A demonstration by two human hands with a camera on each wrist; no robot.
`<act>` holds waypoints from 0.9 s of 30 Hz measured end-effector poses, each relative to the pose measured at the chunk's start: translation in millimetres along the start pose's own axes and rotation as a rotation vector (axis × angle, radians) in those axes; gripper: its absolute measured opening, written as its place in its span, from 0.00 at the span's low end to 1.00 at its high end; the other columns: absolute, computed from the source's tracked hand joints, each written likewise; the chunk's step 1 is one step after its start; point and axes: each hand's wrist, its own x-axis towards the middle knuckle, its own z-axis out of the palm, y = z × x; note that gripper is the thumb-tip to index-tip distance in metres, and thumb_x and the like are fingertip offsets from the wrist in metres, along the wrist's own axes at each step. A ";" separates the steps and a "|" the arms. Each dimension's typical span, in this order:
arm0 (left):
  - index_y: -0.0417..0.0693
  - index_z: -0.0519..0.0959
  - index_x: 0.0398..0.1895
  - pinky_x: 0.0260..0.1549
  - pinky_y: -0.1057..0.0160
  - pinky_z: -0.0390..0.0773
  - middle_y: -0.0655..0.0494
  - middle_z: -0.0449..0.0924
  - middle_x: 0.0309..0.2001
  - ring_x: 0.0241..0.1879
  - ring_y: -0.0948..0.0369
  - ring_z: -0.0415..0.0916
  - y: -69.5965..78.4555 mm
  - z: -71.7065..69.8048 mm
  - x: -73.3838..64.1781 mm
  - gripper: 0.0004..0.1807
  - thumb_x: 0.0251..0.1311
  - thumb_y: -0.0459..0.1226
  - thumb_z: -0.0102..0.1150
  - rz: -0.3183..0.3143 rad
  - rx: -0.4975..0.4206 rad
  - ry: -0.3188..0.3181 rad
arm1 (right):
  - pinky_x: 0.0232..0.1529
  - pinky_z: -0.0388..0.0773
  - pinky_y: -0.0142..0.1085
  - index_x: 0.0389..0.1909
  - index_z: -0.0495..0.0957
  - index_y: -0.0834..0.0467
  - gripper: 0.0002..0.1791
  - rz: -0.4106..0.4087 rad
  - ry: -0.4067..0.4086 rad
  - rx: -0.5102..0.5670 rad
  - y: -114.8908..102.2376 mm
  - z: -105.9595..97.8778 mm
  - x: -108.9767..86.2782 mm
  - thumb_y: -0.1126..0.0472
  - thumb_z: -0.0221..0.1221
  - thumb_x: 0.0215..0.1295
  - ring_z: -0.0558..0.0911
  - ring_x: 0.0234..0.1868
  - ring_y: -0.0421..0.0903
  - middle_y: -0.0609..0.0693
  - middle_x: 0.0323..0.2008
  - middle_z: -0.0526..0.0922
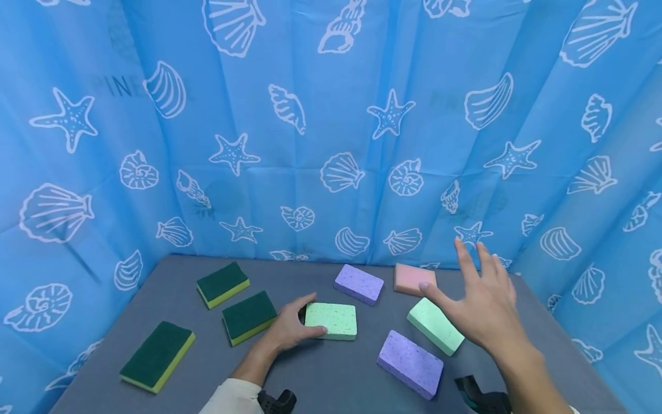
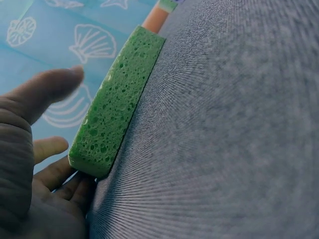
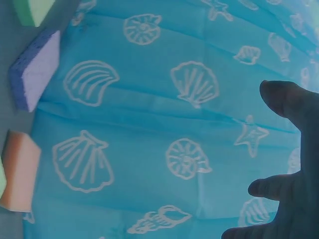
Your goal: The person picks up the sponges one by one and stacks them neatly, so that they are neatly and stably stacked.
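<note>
My left hand [image 1: 295,325] is at the left end of a light green sponge [image 1: 333,321] that lies flat near the middle of the table. Its thumb and forefinger are spread around that end. In the left wrist view the thumb stands apart above the pitted green sponge [image 2: 117,99], while other fingers are close against its near end. Raised over the right side, my right hand [image 1: 488,307] holds nothing, its fingers spread. It is nearest a second light green sponge [image 1: 435,326] and a pink sponge [image 1: 414,279].
Several dark green and yellow scrub sponges, one at the front left [image 1: 157,355], lie on the left. A purple sponge [image 1: 359,284] lies at the back, another purple sponge [image 1: 411,363] at the front right. A blue shell-patterned curtain [image 1: 310,144] surrounds the grey table [image 1: 331,382].
</note>
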 end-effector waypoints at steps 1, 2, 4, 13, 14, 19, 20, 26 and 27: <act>0.35 0.65 0.68 0.59 0.39 0.59 0.39 0.66 0.65 0.65 0.42 0.59 0.3 -0.3 -0.2 0.46 0.49 0.46 0.73 0.000 0.008 -0.005 | 0.55 0.38 0.75 0.77 0.43 0.53 0.55 -0.003 0.009 0.008 -0.8 -2.9 -1.6 0.32 0.57 0.59 0.42 0.68 0.75 0.72 0.71 0.43; 0.35 0.65 0.68 0.59 0.39 0.59 0.38 0.65 0.65 0.65 0.42 0.59 0.4 -0.6 -0.4 0.45 0.49 0.46 0.73 0.002 0.019 -0.011 | 0.54 0.38 0.75 0.77 0.43 0.53 0.55 -0.007 0.019 0.016 -1.6 -5.8 -3.4 0.33 0.58 0.59 0.42 0.68 0.75 0.72 0.71 0.43; 0.36 0.66 0.68 0.59 0.39 0.60 0.37 0.64 0.65 0.66 0.41 0.58 0.7 -1.3 -0.9 0.44 0.50 0.45 0.73 0.004 0.034 -0.024 | 0.54 0.39 0.76 0.77 0.44 0.53 0.54 -0.015 0.041 0.021 -3.1 -11.5 -6.9 0.34 0.59 0.59 0.43 0.68 0.75 0.71 0.71 0.44; 0.36 0.68 0.67 0.59 0.40 0.61 0.40 0.65 0.65 0.65 0.43 0.59 1.6 -2.1 -0.9 0.41 0.52 0.45 0.72 -0.018 0.066 -0.037 | 0.52 0.50 0.73 0.76 0.51 0.55 0.51 -0.091 0.148 0.120 -6.6 -34.8 -22.3 0.45 0.66 0.58 0.54 0.65 0.74 0.68 0.69 0.56; 0.36 0.68 0.66 0.58 0.40 0.61 0.40 0.65 0.65 0.65 0.43 0.59 1.3 -1.9 -0.8 0.41 0.52 0.45 0.72 -0.020 0.068 -0.037 | 0.52 0.51 0.72 0.76 0.51 0.54 0.50 -0.097 0.162 0.144 -6.8 -37.0 -25.0 0.47 0.67 0.57 0.55 0.64 0.74 0.67 0.69 0.57; 0.36 0.69 0.66 0.58 0.41 0.62 0.41 0.67 0.64 0.65 0.44 0.60 0.4 -1.3 0.0 0.40 0.52 0.45 0.72 -0.023 0.069 -0.033 | 0.58 0.58 0.59 0.75 0.56 0.47 0.49 -0.107 0.253 0.249 -7.6 -42.0 -39.2 0.55 0.70 0.54 0.61 0.63 0.64 0.62 0.66 0.64; 0.36 0.69 0.66 0.58 0.42 0.62 0.42 0.67 0.64 0.65 0.44 0.60 0.3 -1.3 -0.1 0.39 0.52 0.45 0.72 -0.021 0.070 -0.032 | 0.59 0.60 0.50 0.75 0.57 0.47 0.49 -0.124 0.279 0.273 -7.2 -41.6 -41.6 0.58 0.71 0.53 0.63 0.62 0.59 0.61 0.65 0.66; 0.36 0.69 0.65 0.58 0.42 0.63 0.42 0.67 0.63 0.64 0.45 0.61 0.1 -1.3 -0.2 0.39 0.52 0.45 0.71 -0.014 0.084 -0.027 | 0.50 0.58 0.20 0.73 0.61 0.48 0.48 -0.173 0.354 0.349 -2.3 -32.3 -54.9 0.68 0.70 0.50 0.66 0.56 0.33 0.57 0.59 0.72; 0.36 0.69 0.65 0.58 0.42 0.63 0.42 0.67 0.63 0.64 0.44 0.61 -0.1 -1.2 -0.2 0.39 0.52 0.45 0.71 -0.010 0.090 -0.026 | 0.49 0.59 0.20 0.73 0.61 0.48 0.47 -0.169 0.352 0.360 -0.5 -29.6 -57.3 0.69 0.69 0.51 0.66 0.56 0.33 0.57 0.59 0.72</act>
